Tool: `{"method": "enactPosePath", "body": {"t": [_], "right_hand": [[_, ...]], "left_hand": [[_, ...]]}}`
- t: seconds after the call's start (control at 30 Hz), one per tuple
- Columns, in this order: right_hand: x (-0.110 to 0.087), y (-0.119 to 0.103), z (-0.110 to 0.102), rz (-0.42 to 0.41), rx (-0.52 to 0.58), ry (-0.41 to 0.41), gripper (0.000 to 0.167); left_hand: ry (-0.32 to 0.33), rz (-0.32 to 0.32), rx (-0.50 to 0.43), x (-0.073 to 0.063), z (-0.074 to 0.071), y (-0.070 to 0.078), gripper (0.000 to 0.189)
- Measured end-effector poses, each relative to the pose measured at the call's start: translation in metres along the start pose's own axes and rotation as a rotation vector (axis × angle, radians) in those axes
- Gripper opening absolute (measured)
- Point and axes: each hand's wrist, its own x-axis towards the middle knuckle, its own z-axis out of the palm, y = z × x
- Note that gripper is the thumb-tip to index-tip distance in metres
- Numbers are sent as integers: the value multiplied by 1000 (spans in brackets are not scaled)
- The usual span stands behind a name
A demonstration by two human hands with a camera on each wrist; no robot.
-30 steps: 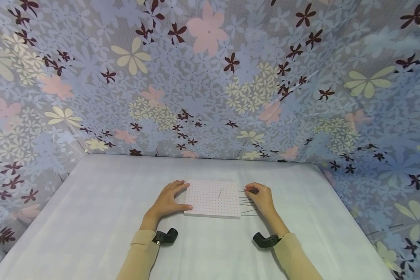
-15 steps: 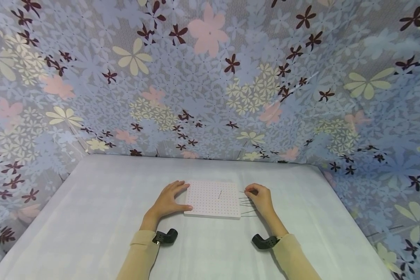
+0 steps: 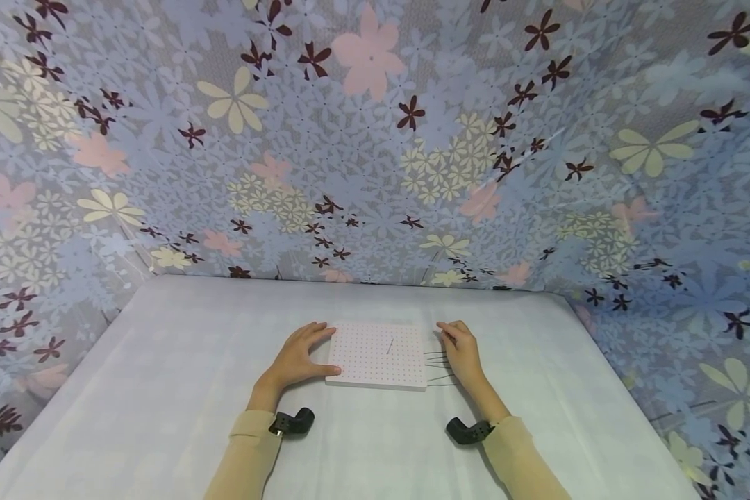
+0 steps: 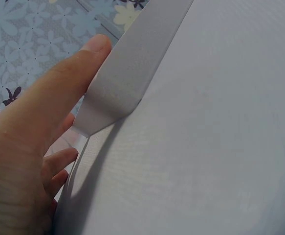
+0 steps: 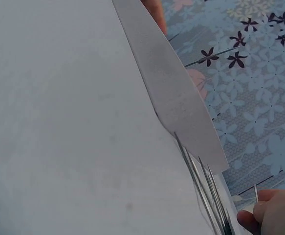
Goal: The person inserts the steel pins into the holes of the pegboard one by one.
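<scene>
A white square board with a grid of small holes (image 3: 362, 361) lies on the table. One thin metal pin (image 3: 390, 346) stands tilted in it, right of the middle. My left hand (image 3: 296, 357) grips the board's left side, thumb at the near corner and fingers toward the far one; the left wrist view shows the thumb (image 4: 69, 73) against the side wall. Just off the board's right edge, my right hand (image 3: 462, 352) pinches a thin metal pin (image 5: 256, 194), its tip poking up between thumb and finger. Several more pins (image 5: 201, 183) lie beside that edge, partly under the hand.
A pale cloth (image 3: 162, 389) covers the table. Flowered fabric (image 3: 350, 139) hangs behind and at both sides. Black wrist cameras (image 3: 294, 421) sit on both forearms, close above the cloth.
My right hand has picked up the farthest pin of the row beside the board and moved slightly away from me. The left hand keeps its place on the board.
</scene>
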Motion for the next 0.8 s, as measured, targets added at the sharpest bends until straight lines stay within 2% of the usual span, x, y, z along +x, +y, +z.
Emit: {"method": "enactPosePath", "body": {"t": [0.33, 0.47, 0.8], "right_hand": [[1, 0, 3, 10, 40, 32, 20], [0, 0, 3, 45, 98, 20, 18], [1, -1, 4, 84, 235, 49, 13]], "left_hand": [[1, 2, -5, -1, 0, -2, 84], [-1, 3, -7, -1, 0, -2, 84], [-4, 1, 6, -1, -1, 0, 84]]}}
